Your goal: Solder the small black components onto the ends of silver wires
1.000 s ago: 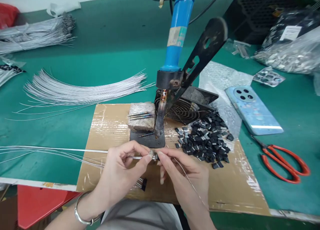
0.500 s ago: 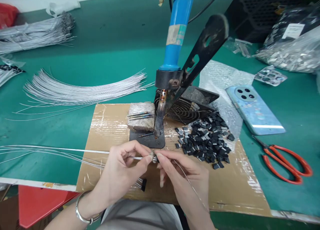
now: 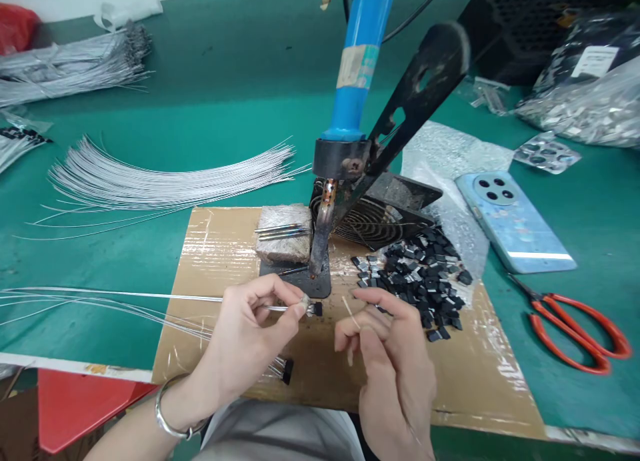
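Observation:
My left hand [image 3: 260,327] pinches thin white wires [image 3: 200,297], with a small black connector [image 3: 317,309] at their end just past the fingertips. Below the iron tip, to its right, my right hand [image 3: 387,354] has its fingers curled round a thin solder wire [image 3: 350,311], whose end points up. The two hands are apart. A blue soldering iron [image 3: 350,107] hangs in a black bracket above a dark pad [image 3: 320,284]. Near my left hand, another black connector with wires [image 3: 287,371] lies on the cardboard [image 3: 465,381].
A pile of black connectors [image 3: 425,274] lies right of the iron, beside a phone [image 3: 520,227] and red-handled cutters [image 3: 583,327]. A fanned wire bundle [image 3: 170,181] lies back left. A block with metal rods [image 3: 284,247] and a round black fan grille [image 3: 375,221] stand behind the hands.
My right hand has moved right, away from my left hand, with the solder wire. The black connector at my left fingertips now shows. The view has shifted slightly.

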The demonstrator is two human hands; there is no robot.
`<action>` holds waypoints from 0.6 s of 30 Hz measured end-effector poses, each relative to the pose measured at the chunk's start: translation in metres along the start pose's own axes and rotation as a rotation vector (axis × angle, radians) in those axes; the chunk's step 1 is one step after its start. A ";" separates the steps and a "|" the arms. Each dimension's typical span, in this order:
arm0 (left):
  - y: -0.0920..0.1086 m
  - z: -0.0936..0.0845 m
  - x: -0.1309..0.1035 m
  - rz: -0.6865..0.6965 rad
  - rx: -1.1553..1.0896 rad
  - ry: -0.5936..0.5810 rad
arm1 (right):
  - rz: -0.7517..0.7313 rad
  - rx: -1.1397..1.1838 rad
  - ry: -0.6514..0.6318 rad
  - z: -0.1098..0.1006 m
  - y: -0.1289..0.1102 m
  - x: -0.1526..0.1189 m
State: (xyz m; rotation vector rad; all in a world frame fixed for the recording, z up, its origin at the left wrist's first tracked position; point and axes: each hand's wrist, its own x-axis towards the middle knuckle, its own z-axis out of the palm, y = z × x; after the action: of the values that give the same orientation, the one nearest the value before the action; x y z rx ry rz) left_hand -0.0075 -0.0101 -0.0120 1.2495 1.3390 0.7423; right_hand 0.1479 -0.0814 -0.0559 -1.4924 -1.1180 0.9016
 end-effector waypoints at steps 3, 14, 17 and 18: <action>0.000 0.000 0.002 -0.008 0.020 0.007 | 0.011 -0.118 0.020 -0.006 -0.005 0.002; 0.001 0.002 0.008 -0.022 0.010 -0.011 | 0.015 0.084 -0.052 0.001 -0.018 0.011; 0.003 0.001 0.011 -0.008 -0.021 -0.009 | 0.068 0.100 -0.026 0.001 -0.019 0.013; 0.003 0.001 0.012 -0.007 -0.028 -0.008 | 0.085 0.111 -0.017 0.001 -0.020 0.014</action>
State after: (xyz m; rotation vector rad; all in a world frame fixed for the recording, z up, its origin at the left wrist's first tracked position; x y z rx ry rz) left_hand -0.0034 0.0013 -0.0123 1.2237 1.3219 0.7480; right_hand 0.1473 -0.0666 -0.0368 -1.4523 -1.0068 1.0203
